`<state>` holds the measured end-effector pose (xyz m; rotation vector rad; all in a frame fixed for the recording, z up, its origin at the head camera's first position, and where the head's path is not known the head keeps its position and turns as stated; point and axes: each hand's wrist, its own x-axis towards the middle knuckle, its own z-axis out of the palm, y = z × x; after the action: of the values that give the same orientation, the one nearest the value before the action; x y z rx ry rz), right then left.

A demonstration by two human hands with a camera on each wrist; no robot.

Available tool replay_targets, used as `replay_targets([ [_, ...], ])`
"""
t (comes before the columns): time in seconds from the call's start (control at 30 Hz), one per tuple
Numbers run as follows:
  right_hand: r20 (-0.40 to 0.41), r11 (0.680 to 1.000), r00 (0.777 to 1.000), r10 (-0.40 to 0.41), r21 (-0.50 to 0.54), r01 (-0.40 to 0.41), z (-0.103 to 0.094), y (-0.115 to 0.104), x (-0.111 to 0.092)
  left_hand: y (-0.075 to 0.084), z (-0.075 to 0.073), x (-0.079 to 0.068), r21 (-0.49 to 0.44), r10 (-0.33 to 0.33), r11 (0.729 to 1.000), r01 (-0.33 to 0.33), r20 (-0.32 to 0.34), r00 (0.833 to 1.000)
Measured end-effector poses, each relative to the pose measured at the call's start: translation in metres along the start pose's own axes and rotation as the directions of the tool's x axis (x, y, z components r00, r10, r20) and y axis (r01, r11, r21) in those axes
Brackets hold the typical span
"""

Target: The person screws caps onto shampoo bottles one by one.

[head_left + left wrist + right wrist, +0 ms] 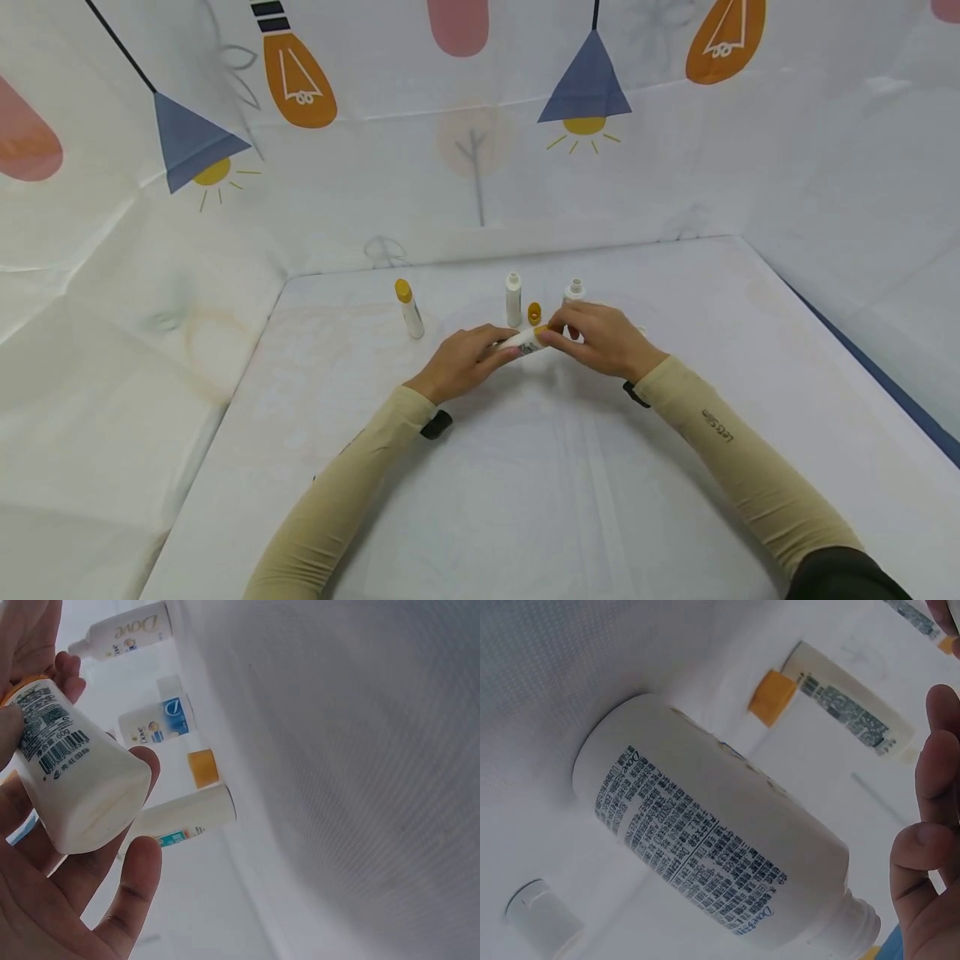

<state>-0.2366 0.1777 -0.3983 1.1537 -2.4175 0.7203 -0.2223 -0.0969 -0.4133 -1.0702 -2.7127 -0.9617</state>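
My left hand (468, 358) grips a small white bottle (86, 780) with a printed barcode label, tilted above the table. At its orange end, the fingers of my right hand (603, 337) pinch the orange cap (541, 331). An uncapped white bottle (513, 300) stands just behind, with a loose orange cap (534, 313) beside it. Close to the right hand stands a larger uncapped Dove bottle (712, 825), its threaded neck showing. A loose white cap (544, 919) lies near that bottle.
Farther left stands another white bottle (412, 317) with an orange cap on top. A smaller Dove bottle with a blue label (157, 724) shows in the left wrist view. A white-covered table (525, 500) meets printed fabric walls (360, 183) at the back and sides.
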Motion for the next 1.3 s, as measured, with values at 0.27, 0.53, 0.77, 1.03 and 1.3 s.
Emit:
replay_targets([
  [0.27,0.050,0.991,0.991,0.121,-0.060,-0.118,-0.001,-0.006,0.002,0.001,0.003,0.003,0.009,0.012,1.000,-0.013,0.012,1.000],
  [0.53,0.060,0.996,0.995,0.082,0.027,-0.084,-0.007,0.000,-0.001,0.000,0.002,0.002,0.008,-0.025,1.000,0.025,0.016,1.000],
  [0.77,0.035,0.988,0.988,-0.149,-0.025,0.150,-0.009,0.007,0.001,-0.002,0.001,0.000,-0.026,-0.034,0.999,0.034,0.019,0.999],
  [1.03,-0.017,0.963,0.967,-0.255,-0.097,0.252,-0.010,0.009,-0.001,0.000,0.001,0.000,-0.115,-0.021,0.993,0.029,0.067,0.998],
  [1.3,-0.019,0.957,0.964,-0.266,-0.122,0.262,-0.012,0.006,-0.001,0.000,0.001,0.000,-0.092,-0.038,0.995,0.044,0.070,0.997],
])
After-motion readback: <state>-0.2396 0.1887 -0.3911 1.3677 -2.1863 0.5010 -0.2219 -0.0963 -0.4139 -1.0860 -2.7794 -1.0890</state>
